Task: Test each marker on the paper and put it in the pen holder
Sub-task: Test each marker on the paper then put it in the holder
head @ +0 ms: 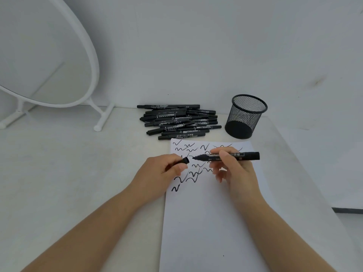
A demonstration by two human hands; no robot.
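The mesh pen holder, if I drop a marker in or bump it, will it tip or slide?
The pen holder looks empty and is open wire mesh, so it is probably light and may slide on the smooth table when bumped. Its solid base looks narrower than its rim, so a long marker leaning on the rim could perhaps tip it. The mesh probably stays stiff.

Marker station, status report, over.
Left hand holds cap; right hand holds uncapped marker above paper. Pen holder looks empty. Path clear.
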